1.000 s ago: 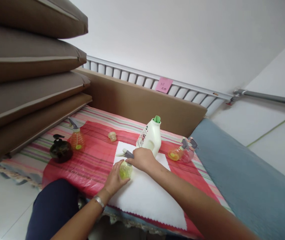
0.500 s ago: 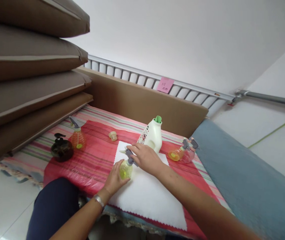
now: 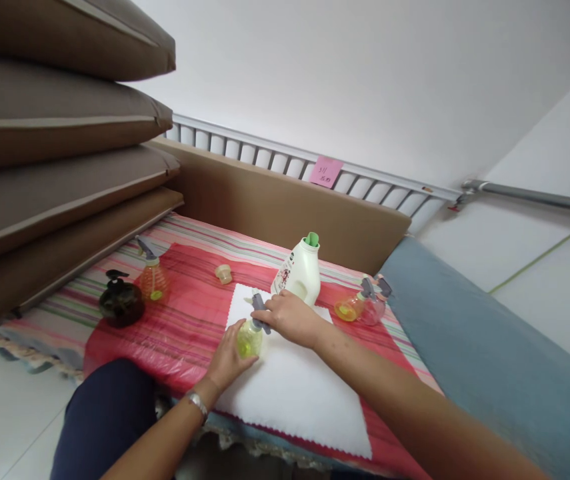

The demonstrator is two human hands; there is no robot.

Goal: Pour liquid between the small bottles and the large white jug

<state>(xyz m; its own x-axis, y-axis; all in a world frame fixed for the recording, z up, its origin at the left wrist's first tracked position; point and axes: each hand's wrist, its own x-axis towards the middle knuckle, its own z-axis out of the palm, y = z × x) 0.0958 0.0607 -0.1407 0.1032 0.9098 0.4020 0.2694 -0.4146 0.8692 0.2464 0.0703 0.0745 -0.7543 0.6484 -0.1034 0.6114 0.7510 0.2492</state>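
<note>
A small clear spray bottle [image 3: 249, 341] with yellow-green liquid is upright over the white cloth [image 3: 305, 393]. My left hand [image 3: 225, 357] is wrapped round its body from the left. At the top, my right hand [image 3: 295, 320] has its fingers closed on the grey spray head [image 3: 259, 305]. Whether the head sits fully on the bottle's neck, I cannot tell. Just behind my right hand stands a large pale green jug [image 3: 305, 272] with a green spout and no cap on it. A cream cap [image 3: 223, 273] lies to the left of the jug.
An orange spray bottle [image 3: 155, 283] and a dark pump bottle [image 3: 121, 303] stand at the left. Yellow [image 3: 349, 309] and pink [image 3: 372, 312] spray bottles stand at the right. Brown cushions [image 3: 65, 187] are stacked at far left. A brown board [image 3: 285, 203] leans against the radiator.
My right hand has shifted its grip on the spray head, and the head has turned somewhat. My left hand keeps its hold on the bottle. The view has moved slightly.
</note>
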